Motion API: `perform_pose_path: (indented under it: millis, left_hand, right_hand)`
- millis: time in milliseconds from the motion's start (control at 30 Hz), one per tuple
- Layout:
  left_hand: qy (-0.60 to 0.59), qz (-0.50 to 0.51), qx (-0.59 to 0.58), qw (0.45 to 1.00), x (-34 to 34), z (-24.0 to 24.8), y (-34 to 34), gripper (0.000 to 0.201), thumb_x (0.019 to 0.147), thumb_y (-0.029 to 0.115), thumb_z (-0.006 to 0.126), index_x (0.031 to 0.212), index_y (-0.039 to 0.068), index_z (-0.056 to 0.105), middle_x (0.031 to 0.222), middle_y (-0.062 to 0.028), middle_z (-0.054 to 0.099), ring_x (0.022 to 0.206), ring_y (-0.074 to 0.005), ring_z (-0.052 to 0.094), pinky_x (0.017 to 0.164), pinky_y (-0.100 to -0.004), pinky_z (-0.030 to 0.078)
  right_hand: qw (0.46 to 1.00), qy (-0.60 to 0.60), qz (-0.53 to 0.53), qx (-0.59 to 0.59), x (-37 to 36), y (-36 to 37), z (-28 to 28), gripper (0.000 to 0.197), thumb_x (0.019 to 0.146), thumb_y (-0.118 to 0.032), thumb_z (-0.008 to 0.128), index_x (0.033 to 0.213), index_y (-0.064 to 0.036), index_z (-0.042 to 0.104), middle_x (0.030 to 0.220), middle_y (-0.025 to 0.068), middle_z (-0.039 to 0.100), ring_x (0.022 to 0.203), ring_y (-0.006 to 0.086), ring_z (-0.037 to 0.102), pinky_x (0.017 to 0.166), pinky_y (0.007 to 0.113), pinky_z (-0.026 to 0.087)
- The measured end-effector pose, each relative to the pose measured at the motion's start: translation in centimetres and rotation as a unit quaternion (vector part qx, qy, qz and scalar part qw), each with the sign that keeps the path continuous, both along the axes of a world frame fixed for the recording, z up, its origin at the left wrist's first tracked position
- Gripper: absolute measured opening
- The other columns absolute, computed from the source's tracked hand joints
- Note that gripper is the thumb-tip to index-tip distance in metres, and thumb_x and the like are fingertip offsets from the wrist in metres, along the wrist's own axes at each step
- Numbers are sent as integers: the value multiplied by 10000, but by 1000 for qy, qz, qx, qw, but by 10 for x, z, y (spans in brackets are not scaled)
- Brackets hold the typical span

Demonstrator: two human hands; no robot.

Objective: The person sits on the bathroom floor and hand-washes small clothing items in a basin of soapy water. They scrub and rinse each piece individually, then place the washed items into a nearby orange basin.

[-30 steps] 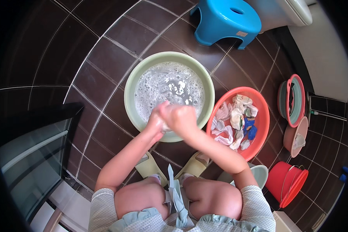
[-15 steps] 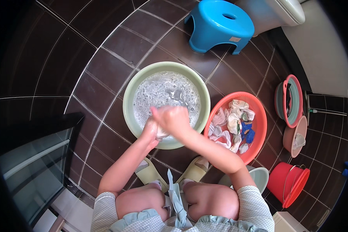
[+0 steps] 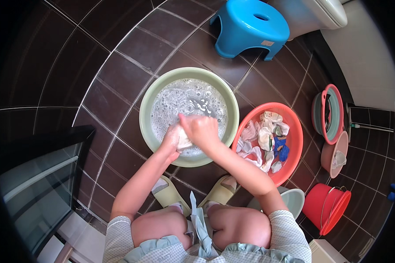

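A pale green basin (image 3: 145, 118) of sudsy water (image 3: 184, 94) stands on the floor in front of me. Over its near side, my left hand (image 3: 171, 139) and my right hand (image 3: 200, 130) are closed on a wet white cloth (image 3: 184, 139), which shows between them. It looks like a small garment, perhaps a sock, but its kind is mostly hidden by my fingers. My right hand lies across the cloth's upper right side, and my left hand grips it from the left.
An orange-red basin (image 3: 297, 144) of small white, pink and blue laundry (image 3: 267, 136) sits at the right. Beyond are a blue stool (image 3: 250, 30), a red bucket (image 3: 324, 208), a folding basin (image 3: 332, 115) and a pink basin (image 3: 333, 160). A grey-green basin (image 3: 296, 201) lies partly under my right forearm.
My hands have drawn slightly apart, the right one moving a little to the right. More of the white cloth shows between them.
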State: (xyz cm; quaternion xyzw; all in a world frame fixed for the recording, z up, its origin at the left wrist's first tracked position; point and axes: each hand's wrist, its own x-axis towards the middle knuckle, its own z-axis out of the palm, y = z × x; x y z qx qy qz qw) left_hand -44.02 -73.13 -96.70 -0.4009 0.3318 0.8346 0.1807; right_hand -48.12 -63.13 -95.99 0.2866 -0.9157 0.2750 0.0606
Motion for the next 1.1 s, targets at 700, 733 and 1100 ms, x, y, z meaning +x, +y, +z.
perform_pose_path:
  millis: [700,733,1100]
  left_hand:
    - [144,-191,-112,964,1,8,-8,366,903,350,417,939,23,579,817,-60,611,720,-124,591,625,-254,465]
    - [156,-214,-128,956,1,7,-7,380,905,362,411,909,24,584,796,-55,606,695,-121,584,618,-257,459]
    - [250,-217,-52,942,14,-40,-16,453,841,362,494,1149,30,495,1114,-46,530,1067,-131,458,911,-301,343]
  right_hand:
    - [908,-348,10,-232,-15,39,2,402,845,-420,458,840,-76,665,638,169,594,631,321,591,595,393,439]
    - [918,-360,45,-158,-17,40,8,392,846,-407,468,852,-67,662,651,157,603,611,307,588,583,376,438]
    - [825,-468,31,-316,-35,42,-5,223,896,-222,492,841,-17,562,712,-44,529,661,27,469,592,186,392]
